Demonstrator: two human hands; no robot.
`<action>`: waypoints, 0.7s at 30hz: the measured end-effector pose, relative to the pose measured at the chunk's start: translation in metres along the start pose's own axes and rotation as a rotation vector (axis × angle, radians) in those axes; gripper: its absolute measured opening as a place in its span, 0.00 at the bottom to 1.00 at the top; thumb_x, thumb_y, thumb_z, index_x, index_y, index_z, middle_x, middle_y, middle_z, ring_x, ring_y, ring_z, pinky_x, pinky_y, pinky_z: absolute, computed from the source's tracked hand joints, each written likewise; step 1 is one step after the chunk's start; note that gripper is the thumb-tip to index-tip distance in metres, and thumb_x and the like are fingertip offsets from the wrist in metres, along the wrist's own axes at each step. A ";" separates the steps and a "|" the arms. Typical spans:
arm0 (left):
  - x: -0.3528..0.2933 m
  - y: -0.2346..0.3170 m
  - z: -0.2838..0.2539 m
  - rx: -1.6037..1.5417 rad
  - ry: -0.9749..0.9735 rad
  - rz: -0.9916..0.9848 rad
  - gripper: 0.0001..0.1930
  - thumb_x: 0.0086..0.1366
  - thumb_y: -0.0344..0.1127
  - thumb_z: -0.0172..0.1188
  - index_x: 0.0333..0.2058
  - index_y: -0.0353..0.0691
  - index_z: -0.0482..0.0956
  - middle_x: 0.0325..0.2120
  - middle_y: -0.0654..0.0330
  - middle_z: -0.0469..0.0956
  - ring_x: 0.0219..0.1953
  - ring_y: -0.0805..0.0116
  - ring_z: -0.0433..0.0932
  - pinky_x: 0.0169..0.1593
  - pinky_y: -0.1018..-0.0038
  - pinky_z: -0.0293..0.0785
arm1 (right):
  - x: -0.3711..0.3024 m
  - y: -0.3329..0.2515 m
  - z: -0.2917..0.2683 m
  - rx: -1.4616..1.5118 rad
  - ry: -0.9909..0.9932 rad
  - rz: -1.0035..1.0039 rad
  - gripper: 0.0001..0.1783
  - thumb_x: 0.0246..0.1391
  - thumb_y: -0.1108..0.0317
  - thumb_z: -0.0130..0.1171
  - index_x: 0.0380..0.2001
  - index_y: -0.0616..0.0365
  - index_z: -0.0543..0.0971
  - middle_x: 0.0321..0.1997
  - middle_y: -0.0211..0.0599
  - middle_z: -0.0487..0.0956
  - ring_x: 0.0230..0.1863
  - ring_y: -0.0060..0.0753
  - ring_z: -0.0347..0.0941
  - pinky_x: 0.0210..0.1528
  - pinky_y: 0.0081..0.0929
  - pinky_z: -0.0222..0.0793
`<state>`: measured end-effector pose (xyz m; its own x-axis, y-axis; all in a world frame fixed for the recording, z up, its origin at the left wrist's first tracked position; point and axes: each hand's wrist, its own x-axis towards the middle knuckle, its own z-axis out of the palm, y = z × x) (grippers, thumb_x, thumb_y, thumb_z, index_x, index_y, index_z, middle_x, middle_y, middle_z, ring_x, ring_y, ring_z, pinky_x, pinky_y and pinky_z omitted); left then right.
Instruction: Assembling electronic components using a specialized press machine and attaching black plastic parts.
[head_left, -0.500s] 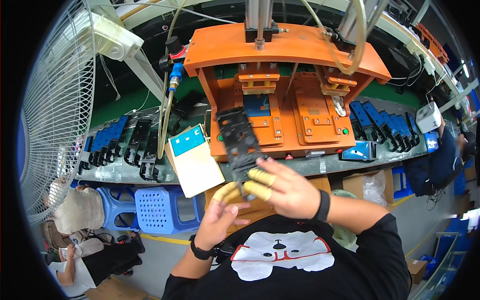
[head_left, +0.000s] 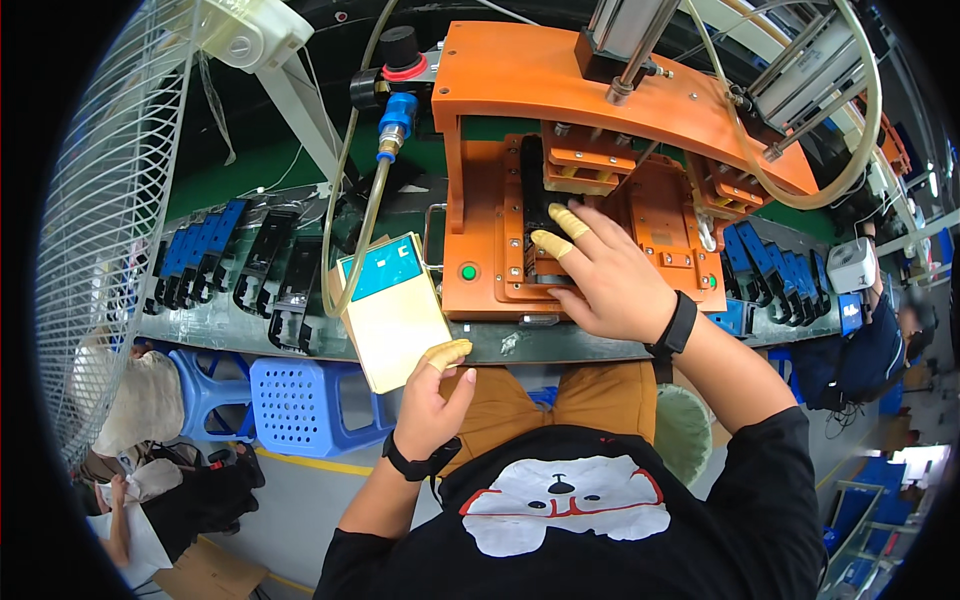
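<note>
The black plastic frame part [head_left: 540, 205] lies in the left bed of the orange press [head_left: 484, 200], under its raised press head. My right hand [head_left: 612, 275] rests on the part with fingers stretched and spread, its thumb by the bed's front edge; some fingers wear yellow finger cots. The hand hides part of the frame. My left hand [head_left: 432, 405] is empty, index finger and thumb apart, just off the table's front edge. Its yellow-covered fingertip is by the lower corner of a pale yellow sheet [head_left: 398, 335], which has a blue sheet [head_left: 383, 272] at its top.
Black and blue parts [head_left: 203, 250] stand in a row at left, with another row [head_left: 775, 260] at right. A hose [head_left: 368, 215] hangs near the press. A fan [head_left: 125, 180] stands at far left. Blue stools [head_left: 308, 400] stand below the table; other people are nearby.
The black frame part has gone from in front of me into the press's left bed under my right hand. My left hand has let go and moved left. The view has shifted closer to the press.
</note>
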<state>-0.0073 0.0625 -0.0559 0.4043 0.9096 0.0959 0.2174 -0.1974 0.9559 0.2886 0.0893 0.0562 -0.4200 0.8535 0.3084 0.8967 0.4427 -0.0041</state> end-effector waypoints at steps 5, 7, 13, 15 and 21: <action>0.013 -0.003 -0.006 0.029 -0.014 0.030 0.18 0.65 0.27 0.64 0.53 0.32 0.79 0.50 0.48 0.80 0.49 0.57 0.81 0.53 0.68 0.77 | 0.004 0.004 0.004 0.176 -0.093 0.012 0.40 0.54 0.55 0.67 0.65 0.64 0.69 0.64 0.59 0.73 0.64 0.62 0.69 0.70 0.49 0.63; 0.021 0.000 -0.008 0.027 -0.041 0.038 0.18 0.65 0.27 0.64 0.53 0.32 0.79 0.50 0.47 0.79 0.49 0.56 0.81 0.53 0.68 0.77 | 0.007 0.002 0.000 0.179 -0.105 0.001 0.40 0.54 0.54 0.67 0.65 0.63 0.68 0.64 0.60 0.73 0.64 0.62 0.69 0.70 0.49 0.62; 0.075 0.021 -0.008 0.428 0.075 0.488 0.21 0.62 0.29 0.66 0.54 0.32 0.79 0.53 0.46 0.79 0.58 0.45 0.77 0.61 0.58 0.72 | 0.004 -0.029 -0.016 0.076 -0.009 0.052 0.42 0.51 0.52 0.70 0.65 0.60 0.70 0.63 0.61 0.72 0.67 0.63 0.66 0.70 0.54 0.62; 0.086 0.019 -0.006 0.641 -0.042 0.509 0.24 0.61 0.34 0.68 0.55 0.33 0.79 0.54 0.46 0.79 0.63 0.41 0.72 0.64 0.55 0.69 | -0.025 -0.050 -0.014 0.280 0.163 -0.005 0.33 0.48 0.60 0.73 0.57 0.59 0.77 0.56 0.49 0.78 0.57 0.53 0.74 0.58 0.48 0.71; 0.075 0.004 -0.013 0.621 0.025 0.459 0.25 0.61 0.35 0.68 0.56 0.34 0.78 0.57 0.46 0.76 0.63 0.41 0.71 0.64 0.55 0.68 | -0.084 -0.101 0.056 0.815 0.058 0.014 0.14 0.52 0.69 0.70 0.43 0.59 0.83 0.43 0.37 0.83 0.41 0.41 0.79 0.45 0.37 0.75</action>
<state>0.0128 0.1345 -0.0410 0.5561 0.6935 0.4581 0.4941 -0.7190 0.4887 0.2256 -0.0112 -0.0227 -0.3815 0.8549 0.3516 0.5090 0.5118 -0.6921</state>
